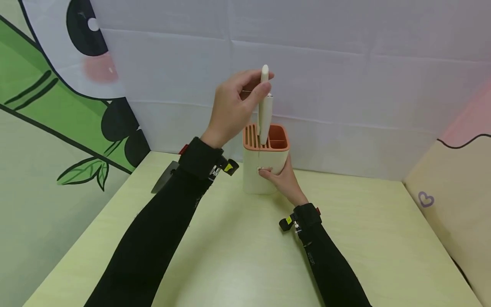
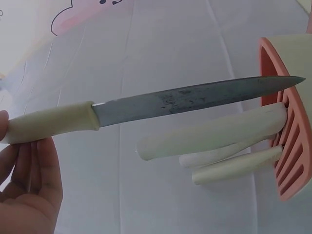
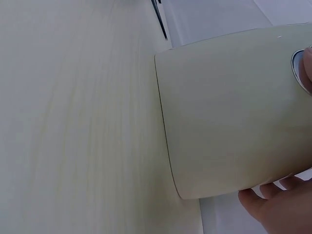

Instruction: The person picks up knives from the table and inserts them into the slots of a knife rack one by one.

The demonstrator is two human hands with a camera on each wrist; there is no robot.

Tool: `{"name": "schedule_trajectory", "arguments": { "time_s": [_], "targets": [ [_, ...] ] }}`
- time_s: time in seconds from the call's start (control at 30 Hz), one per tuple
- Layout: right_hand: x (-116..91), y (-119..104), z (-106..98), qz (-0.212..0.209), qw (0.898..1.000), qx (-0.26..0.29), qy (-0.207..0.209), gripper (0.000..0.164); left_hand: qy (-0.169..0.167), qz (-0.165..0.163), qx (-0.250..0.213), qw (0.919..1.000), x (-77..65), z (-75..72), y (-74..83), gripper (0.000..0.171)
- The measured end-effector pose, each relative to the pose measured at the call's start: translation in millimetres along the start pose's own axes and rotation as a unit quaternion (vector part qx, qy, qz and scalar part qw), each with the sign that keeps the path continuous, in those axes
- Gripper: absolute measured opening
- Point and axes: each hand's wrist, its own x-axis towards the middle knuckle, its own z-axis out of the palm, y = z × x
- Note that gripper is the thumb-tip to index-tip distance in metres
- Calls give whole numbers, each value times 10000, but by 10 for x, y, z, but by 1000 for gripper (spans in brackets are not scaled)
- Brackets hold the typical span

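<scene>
Cream knife hndl (image 2: 53,124), grey blade (image 2: 200,97); off-wht hldr (image 1: 252,170) w/ orange top (image 1: 277,149).

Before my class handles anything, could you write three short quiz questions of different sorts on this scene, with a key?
1. Multiple choice: which part of the knife is in the left grip?
a) the blade
b) the handle
c) the tip
2. True or false: the right grip is not touching the cream holder.
3. Fill the gap: in the left wrist view, ___ other pale handles stick out of the holder's orange slotted top.

Key: 1. b. 2. False; it holds the holder's body. 3. Three.
</scene>
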Motion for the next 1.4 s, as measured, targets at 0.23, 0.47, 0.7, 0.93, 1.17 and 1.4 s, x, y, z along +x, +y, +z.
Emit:
{"name": "schedule_trajectory", "arguments": {
  "time_s": [0.23, 0.47, 0.7, 0.93, 1.17, 1.4],
  "targets": [
    [10, 17, -8, 47, 10000, -40, 44, 98, 42, 231, 300, 9993, 115, -24, 45, 28],
    [2, 8, 9, 91, 10000, 26, 25, 99, 17, 232, 442, 9988, 115, -14, -74, 28],
    [5, -12, 38, 41, 10000, 10, 16, 98, -20, 43, 408, 9992, 37, 0, -219, 29],
    [28, 7, 63, 49, 10000, -31, -5, 97, -111, -166, 528, 9984, -41, 8, -334, 30],
    [53, 15, 83, 17, 10000, -63, 8, 97, -104, -266, 587, 9979, -123, 17, -425, 29],
    [32, 4, 94, 50, 10000, -33, 29, 97, -65, -467, 678, 9966, -199, 43, -496, 31]
  ]
}}
